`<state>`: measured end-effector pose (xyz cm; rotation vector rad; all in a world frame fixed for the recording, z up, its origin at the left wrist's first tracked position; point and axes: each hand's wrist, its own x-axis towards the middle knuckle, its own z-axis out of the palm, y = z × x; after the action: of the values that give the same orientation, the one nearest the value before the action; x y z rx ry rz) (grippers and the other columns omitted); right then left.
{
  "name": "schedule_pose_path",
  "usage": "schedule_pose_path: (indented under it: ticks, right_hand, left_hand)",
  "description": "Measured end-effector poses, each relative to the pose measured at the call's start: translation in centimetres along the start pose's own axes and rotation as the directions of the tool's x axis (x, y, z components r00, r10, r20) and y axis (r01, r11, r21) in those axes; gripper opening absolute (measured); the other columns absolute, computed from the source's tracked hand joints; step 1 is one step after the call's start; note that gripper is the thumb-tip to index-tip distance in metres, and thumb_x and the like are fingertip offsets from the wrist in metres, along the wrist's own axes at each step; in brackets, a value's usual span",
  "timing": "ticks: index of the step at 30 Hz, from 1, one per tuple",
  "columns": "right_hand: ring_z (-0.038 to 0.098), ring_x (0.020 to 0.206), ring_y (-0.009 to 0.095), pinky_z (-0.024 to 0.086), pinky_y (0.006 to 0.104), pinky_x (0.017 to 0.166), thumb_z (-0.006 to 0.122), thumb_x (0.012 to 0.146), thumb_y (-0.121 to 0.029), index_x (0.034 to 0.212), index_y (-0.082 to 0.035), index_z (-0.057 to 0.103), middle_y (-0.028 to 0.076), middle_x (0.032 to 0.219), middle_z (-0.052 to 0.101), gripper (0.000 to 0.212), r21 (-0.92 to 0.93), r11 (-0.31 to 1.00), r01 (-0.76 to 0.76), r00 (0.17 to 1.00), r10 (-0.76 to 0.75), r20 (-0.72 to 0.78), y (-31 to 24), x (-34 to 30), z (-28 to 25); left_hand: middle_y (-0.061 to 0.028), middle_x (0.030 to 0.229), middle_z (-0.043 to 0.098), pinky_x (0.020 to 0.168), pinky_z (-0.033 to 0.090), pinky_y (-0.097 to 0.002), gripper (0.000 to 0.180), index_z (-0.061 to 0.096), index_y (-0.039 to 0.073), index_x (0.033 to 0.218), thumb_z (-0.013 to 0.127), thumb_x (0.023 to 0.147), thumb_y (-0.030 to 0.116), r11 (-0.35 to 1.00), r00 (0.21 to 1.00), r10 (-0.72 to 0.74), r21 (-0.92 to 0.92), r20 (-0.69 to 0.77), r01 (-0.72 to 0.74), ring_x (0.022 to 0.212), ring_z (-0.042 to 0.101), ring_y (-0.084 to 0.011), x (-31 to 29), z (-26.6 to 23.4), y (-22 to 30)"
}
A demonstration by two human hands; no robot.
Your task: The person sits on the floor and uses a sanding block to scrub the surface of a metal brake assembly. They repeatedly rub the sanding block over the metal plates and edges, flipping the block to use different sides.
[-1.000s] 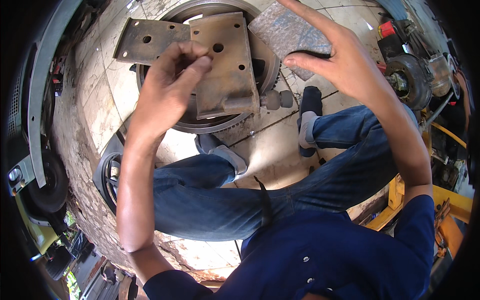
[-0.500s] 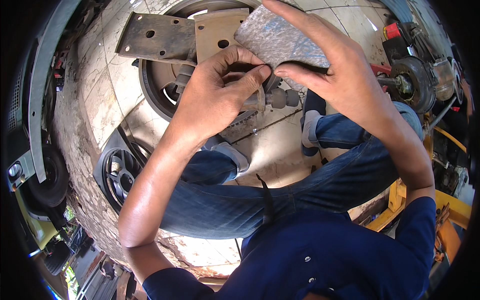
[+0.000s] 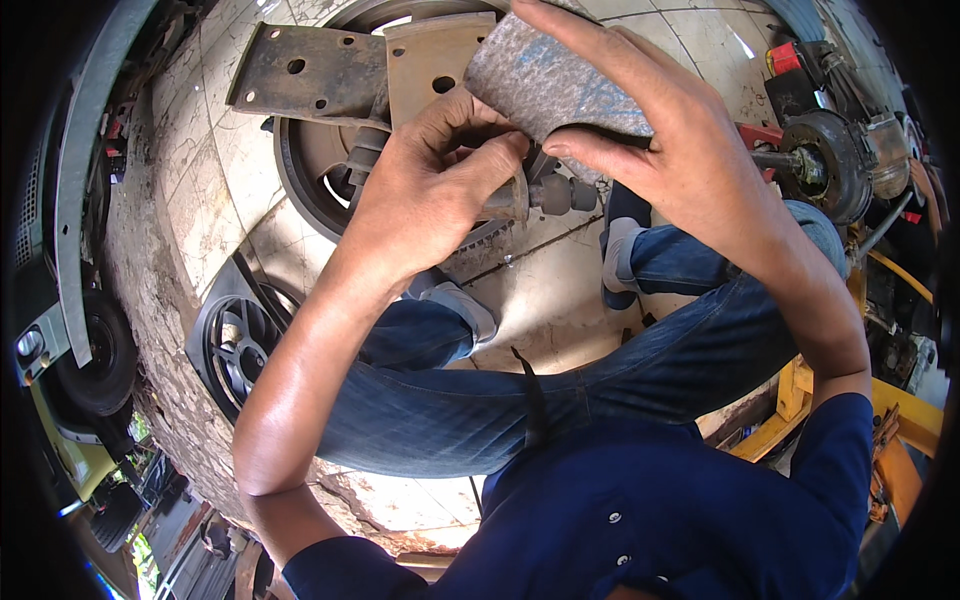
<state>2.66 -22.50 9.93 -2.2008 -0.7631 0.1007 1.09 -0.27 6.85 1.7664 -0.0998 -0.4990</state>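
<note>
Both hands have closed in together since the earlier frames. Left hand [image 3: 425,190], a second ago spread flat on the drilled metal bracket [image 3: 350,70], now curls its fingers around a small metal fitting [image 3: 545,195] over the brake drum [image 3: 310,175]. Right hand [image 3: 670,150] pinches the grey sandpaper sheet [image 3: 545,85], lowered against that fitting, apparently ready to rub it.

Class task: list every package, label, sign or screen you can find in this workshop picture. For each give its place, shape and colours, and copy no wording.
Red label or cap: upper right, on a dark boxy part beside the brake drum; small, roughly rectangular, red with a pale patch.
No packages, signs or screens show elsewhere; the grey pad in the right hand looks unmarked.
</note>
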Motion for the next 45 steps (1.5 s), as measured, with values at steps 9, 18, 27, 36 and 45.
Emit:
schedule_pose_path:
  ticks: [9, 18, 27, 36, 45]
  right_hand:
    - [0.061, 0.123, 0.032, 0.048, 0.0392, 0.103, 0.075, 0.090, -0.011, 0.156, -0.007, 0.036, 0.023, 0.137, 0.059, 0.077, 0.016, 0.999, -0.032, 0.999, 0.032, -0.026, 2.4, 0.0, -1.1]
    - [0.060, 0.125, 0.031, 0.047, 0.0384, 0.106, 0.075, 0.090, -0.012, 0.154, -0.005, 0.039, 0.022, 0.139, 0.058, 0.074, 0.099, 0.994, -0.039, 0.999, 0.042, -0.034, 1.2, 0.3, -0.5]
    - [0.060, 0.124, 0.032, 0.048, 0.0391, 0.103, 0.073, 0.091, -0.011, 0.154, -0.005, 0.039, 0.023, 0.138, 0.057, 0.072, 0.069, 0.996, 0.055, 0.997, -0.050, -0.066, 1.4, 0.1, -0.1]
    - [0.063, 0.119, 0.032, 0.050, 0.0388, 0.100, 0.074, 0.090, -0.012, 0.154, -0.006, 0.040, 0.023, 0.134, 0.059, 0.072, 0.090, 0.994, 0.069, 0.995, -0.061, -0.083, 1.9, 0.0, 0.1]
    - [0.065, 0.112, 0.035, 0.054, 0.0436, 0.094, 0.081, 0.081, -0.016, 0.147, -0.016, 0.051, 0.016, 0.127, 0.065, 0.072, -0.049, 0.973, 0.226, 0.936, -0.230, -0.265, 2.9, -0.3, 2.5]
  left_hand:
    - [-0.0048, 0.108, 0.066, 0.098, 0.047, -0.0320, 0.019, 0.064, 0.007, 0.115, 0.057, 0.103, 0.020, 0.995, 0.995, 0.066, -0.074, -0.072, -0.071, 0.102, 0.063, -0.0146, 0.1, -3.2, -0.3]
    - [-0.0068, 0.088, 0.071, 0.072, 0.053, -0.0272, 0.031, 0.069, 0.001, 0.108, 0.072, 0.096, 0.029, 0.967, 0.999, 0.018, 0.254, -0.039, -0.008, 0.081, 0.066, -0.0112, -0.1, -1.9, 0.2]
    - [-0.0066, 0.098, 0.072, 0.081, 0.054, -0.0266, 0.023, 0.070, 0.003, 0.110, 0.072, 0.097, 0.022, 0.994, 0.994, 0.109, -0.019, 0.004, -0.109, 0.089, 0.067, -0.0100, 0.7, -0.4, -0.8]
    - [-0.0056, 0.098, 0.071, 0.083, 0.052, -0.0255, 0.017, 0.068, 0.003, 0.108, 0.069, 0.098, 0.016, 0.988, 0.988, 0.150, -0.026, -0.028, -0.150, 0.093, 0.066, -0.0094, 0.7, -0.6, -1.0]
    - [-0.0049, 0.094, 0.069, 0.081, 0.050, -0.0246, 0.016, 0.068, 0.001, 0.106, 0.068, 0.098, 0.016, 0.993, 0.994, 0.114, 0.020, -0.005, -0.113, 0.088, 0.062, -0.0078, 0.5, -0.4, -0.6]
